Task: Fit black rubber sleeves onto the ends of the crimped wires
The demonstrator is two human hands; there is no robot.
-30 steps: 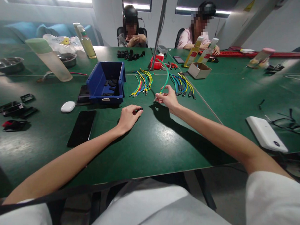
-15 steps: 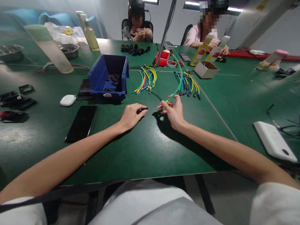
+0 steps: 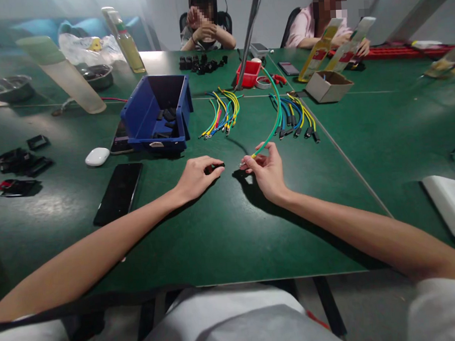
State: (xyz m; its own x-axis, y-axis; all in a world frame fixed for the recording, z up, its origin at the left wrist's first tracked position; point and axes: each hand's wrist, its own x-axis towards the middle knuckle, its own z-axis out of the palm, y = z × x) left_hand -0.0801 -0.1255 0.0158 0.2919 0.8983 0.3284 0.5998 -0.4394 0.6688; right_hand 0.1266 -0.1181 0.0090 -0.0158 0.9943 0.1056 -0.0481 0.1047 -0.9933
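Note:
My left hand (image 3: 198, 178) rests on the green table (image 3: 222, 231), thumb and fingers closed on a small black piece (image 3: 218, 165). Facing it, my right hand (image 3: 268, 169) pinches the near end of a green wire (image 3: 274, 130), close to its yellow sleeve and metal terminal. The wire curves up and away from me. Beyond my hands lie two bundles: wires with bare metal terminals (image 3: 225, 113) on the left, and wires with black caps on their ends (image 3: 298, 118) on the right. A blue bin (image 3: 159, 113) with black pieces inside stands behind my left hand.
Left of my left hand are a black phone (image 3: 119, 193), a white case (image 3: 97, 156) and black parts (image 3: 21, 162). Farther back stand a red container (image 3: 249, 74), a small carton (image 3: 329, 88) and bottles (image 3: 129, 46). Two people sit across the table.
The view has shifted and tilted down a little. Both hands keep nearly the same pose and hold. The person opposite has raised a hand.

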